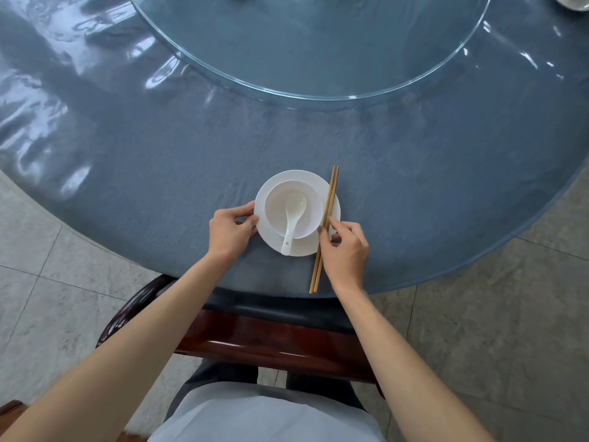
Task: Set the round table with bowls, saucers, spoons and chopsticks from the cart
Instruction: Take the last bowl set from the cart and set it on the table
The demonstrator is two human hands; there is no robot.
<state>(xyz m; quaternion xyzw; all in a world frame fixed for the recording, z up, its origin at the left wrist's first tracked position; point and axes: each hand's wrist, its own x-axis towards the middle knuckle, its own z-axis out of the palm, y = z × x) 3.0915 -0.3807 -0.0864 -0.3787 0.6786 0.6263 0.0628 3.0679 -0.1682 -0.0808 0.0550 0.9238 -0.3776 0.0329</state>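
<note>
One place setting near complete at counter edge: bowl on saucer, spoon inside bowl, chopsticks across saucer's right rim. Left hand pinching saucer's left rim; right hand pinching chopsticks, likely straightening. Second dish far beyond saucer, upper right; other seats out of view, probably unset.

White saucer flat on round worktop, near its close edge. White bowl upright on saucer, set a little to left of saucer centre. White spoon inside bowl, scoop down in bowl, handle leaning over near rim onto saucer. Two wooden chopsticks side by side, lying across right rim of saucer, near ends on worktop by edge.
</note>
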